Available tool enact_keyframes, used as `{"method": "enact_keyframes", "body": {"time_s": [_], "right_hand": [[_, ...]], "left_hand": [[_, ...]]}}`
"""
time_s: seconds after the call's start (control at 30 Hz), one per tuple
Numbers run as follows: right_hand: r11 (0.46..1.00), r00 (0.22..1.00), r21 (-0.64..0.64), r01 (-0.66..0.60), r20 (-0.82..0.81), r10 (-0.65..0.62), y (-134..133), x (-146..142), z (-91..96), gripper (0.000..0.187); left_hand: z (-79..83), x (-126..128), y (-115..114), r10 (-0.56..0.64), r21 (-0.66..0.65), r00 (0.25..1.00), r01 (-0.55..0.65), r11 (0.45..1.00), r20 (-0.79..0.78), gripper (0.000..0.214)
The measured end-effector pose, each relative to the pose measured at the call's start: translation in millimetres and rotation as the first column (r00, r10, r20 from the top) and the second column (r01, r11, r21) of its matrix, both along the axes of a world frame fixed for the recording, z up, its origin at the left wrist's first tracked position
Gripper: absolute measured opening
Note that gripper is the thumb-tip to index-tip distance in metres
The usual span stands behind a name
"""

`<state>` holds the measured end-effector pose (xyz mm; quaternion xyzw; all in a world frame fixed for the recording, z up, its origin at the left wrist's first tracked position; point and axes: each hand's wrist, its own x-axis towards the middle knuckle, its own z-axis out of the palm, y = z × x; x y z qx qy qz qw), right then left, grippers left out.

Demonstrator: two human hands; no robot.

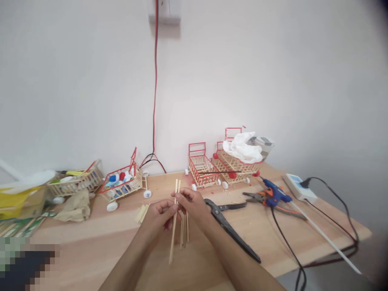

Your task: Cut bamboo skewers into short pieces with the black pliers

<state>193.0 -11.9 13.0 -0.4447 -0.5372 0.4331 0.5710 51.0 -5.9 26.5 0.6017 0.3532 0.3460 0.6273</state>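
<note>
My left hand (162,213) is closed, thumb and fingers pinching a thin wooden stick (173,242) that slants upright over the table. Close against it, my right hand (191,205) is closed too, its fingertips on a second wooden stick (179,186) whose tip shows beside the first. Below the hands lie several loose sticks (184,234), their upper ends hidden by my fingers. A small bundle of short sticks (142,213) rests left of my left hand. Black-handled shears (233,232) lie just right of my right forearm.
Small stick-built carts (123,184) with white wheels line the wall; a white plastic bag (244,147) covers one on the right. A blue glue gun (275,193), pliers (257,197) and a power strip (298,188) with trailing cords occupy the right side. Crumpled brown paper (74,206) lies left.
</note>
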Motion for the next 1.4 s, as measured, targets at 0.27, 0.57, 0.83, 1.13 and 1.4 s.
{"method": "enact_keyframes", "body": {"time_s": [0.27,0.57,0.83,1.13,1.4], "right_hand": [[0.999,0.999,0.011,-0.033,0.031,0.033,-1,1,-6.5,0.030],[0.998,0.994,0.045,0.033,0.101,-0.038,-2,-1,-0.2,0.026],[0.998,0.993,0.044,0.041,0.105,-0.045,-2,0,-1.2,0.021],[0.998,0.996,0.046,0.042,0.083,-0.045,-4,-1,1.3,0.020],[0.983,0.933,0.005,0.186,0.312,-0.178,-20,7,23.7,0.049]], "left_hand": [[1.6,-2,-1,-0.008,-0.051,1.000,0.008,0.999,0.008,0.040],[1.6,-2,1,-0.005,-0.052,1.000,0.005,0.999,-0.012,0.038],[2.5,-1,1,-0.018,-0.052,1.000,0.018,0.999,-0.006,0.036],[1.0,-2,1,-0.019,-0.029,0.999,0.018,0.999,-0.032,0.039],[4.6,-6,5,0.037,-0.014,0.999,-0.037,0.999,-0.022,0.033]]}}
